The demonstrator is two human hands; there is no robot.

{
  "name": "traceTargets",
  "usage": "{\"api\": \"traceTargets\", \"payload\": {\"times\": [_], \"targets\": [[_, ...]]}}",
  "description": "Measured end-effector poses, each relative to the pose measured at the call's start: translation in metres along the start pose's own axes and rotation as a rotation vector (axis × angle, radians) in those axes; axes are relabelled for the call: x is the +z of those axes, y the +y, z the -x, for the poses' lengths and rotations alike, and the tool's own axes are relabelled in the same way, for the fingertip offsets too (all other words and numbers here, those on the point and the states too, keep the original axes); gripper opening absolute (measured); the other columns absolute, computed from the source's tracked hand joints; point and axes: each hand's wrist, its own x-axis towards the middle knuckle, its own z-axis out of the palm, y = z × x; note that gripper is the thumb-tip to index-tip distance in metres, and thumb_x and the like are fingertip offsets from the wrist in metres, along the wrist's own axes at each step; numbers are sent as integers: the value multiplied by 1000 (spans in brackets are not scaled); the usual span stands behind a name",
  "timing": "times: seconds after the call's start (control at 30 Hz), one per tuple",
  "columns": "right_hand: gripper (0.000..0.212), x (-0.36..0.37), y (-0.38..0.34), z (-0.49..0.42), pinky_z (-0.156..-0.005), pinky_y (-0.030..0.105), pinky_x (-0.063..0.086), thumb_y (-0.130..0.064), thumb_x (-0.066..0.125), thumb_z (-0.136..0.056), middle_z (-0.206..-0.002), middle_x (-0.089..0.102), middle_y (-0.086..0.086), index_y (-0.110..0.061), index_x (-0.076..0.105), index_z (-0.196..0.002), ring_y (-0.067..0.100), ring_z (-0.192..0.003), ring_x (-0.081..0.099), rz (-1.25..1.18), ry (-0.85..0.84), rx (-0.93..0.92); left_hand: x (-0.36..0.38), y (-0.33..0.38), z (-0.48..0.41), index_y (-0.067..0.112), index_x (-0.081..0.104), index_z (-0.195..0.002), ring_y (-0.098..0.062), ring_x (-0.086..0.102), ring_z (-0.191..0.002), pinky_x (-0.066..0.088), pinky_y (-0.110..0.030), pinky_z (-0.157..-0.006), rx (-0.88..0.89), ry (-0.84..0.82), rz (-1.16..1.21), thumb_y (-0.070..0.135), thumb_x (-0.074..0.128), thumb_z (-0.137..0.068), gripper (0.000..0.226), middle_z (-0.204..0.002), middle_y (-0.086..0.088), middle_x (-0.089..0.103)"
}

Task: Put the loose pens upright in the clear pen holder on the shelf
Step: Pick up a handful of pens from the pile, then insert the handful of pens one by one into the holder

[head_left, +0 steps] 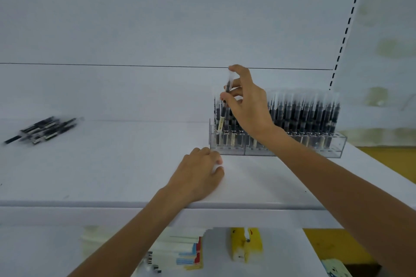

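On white shelf [112, 164] | right fingers [236, 70] pinching pen [222, 120] | left fingers [202, 153] curled, grip unclear

White back panel [157, 18] with thin horizontal seam, slotted upright [347, 29] at right, yellow packet [246, 245] down below beside a stack of white, blue and red packs [186, 252], yellowish floor [396, 157] far right.

We see clear pen holder [333, 141] on shelf [135, 175], right side, packed with upright black pens [304, 114]. One pen [225, 110] near-upright over its left end, pinched in our right hand [249, 105]. Loose pens [42, 129] heaped flat, far left.
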Motion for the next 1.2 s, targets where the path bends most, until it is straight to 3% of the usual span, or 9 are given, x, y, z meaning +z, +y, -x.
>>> {"api": "traceTargets", "payload": {"times": [0.07, 0.13, 0.2, 0.37, 0.47, 0.57, 0.7, 0.93, 1.2], "targets": [[43, 5, 5, 6, -71, 19, 52, -6, 62, -89, -93, 56, 3, -7, 45, -128, 13, -79, 60, 90, -59, -20, 1, 0, 0, 18, 54, -120, -18, 44, -115, 35, -33, -101, -5, 6, 2, 28, 39, -96, 30, -124, -1, 53], [38, 10, 9, 12, -73, 37, 54, -7, 61, -89, -97, 58, 11, -4, 49, -125, 23, -82, 59, 201, -121, -58, 1, 1, -1, 18, 54, -120, -18, 44, -115, 35, -33, -101, -5, 10, -1, 28, 40, -96, 30, -125, -1, 53], [38, 11, 10, 15, -70, 42, 53, -12, 59, -91, -96, 57, 10, -8, 49, -128, 22, -75, 57, 306, -135, -63, 1, 1, -1, 18, 54, -120, -18, 44, -115, 35, -32, -101, -4, 16, -3, 28, 40, -97, 30, -125, -1, 53], [42, 8, -3, 11, -58, 33, 47, -19, 56, -92, -95, 56, 8, -15, 48, -133, 16, -68, 49, 426, -101, -45, -2, 2, -3, 17, 57, -117, -18, 46, -114, 37, -33, -100, -19, 8, -7, 25, 42, -95, 28, -124, -1, 54], [43, 16, -23, 6, -57, 26, 35, -18, 56, -91, -89, 51, 2, -13, 47, -133, 12, -66, 44, 395, -27, -51, -13, -3, 0, 17, 58, -112, -18, 49, -109, 39, -29, -93, -37, 14, 14, 25, 44, -93, 25, -117, -2, 56], [36, 37, -48, 6, -55, 24, 35, -17, 57, -90, -88, 52, 0, -12, 52, -126, 7, -62, 39, 318, -19, -98, -36, -32, 16, 17, 58, -111, -16, 52, -102, 38, -25, -84, -70, 85, 16, 26, 46, -93, 23, -110, 0, 57], [30, 95, -83, 11, -69, 31, 47, -18, 57, -90, -99, 59, 3, -12, 56, -119, 12, -79, 50, 182, -111, -92, -78, -92, 65, 18, 60, -107, -13, 56, -91, 43, -24, -80, -189, 229, -13, 20, 50, -90, 20, -104, 4, 61], [33, 207, -165, 13, -75, 27, 40, -19, 49, -94, -114, 57, 3, -15, 49, -126, 15, -98, 56, -3, -261, -136, -153, -179, 169, 20, 59, -103, -15, 57, -79, 49, -35, -80, -502, 406, -55, 15, 55, -85, 19, -88, 8, 60], [32, 296, -195, 7, -75, 30, 41, -19, 47, -94, -112, 58, 3, -14, 47, -126, 20, -98, 56, -24, -455, -120, -176, -240, 234, 24, 53, -97, -2, 53, -74, 38, -8, -53, -640, 556, 44, 12, 54, -89, 15, -86, 7, 59]]}}
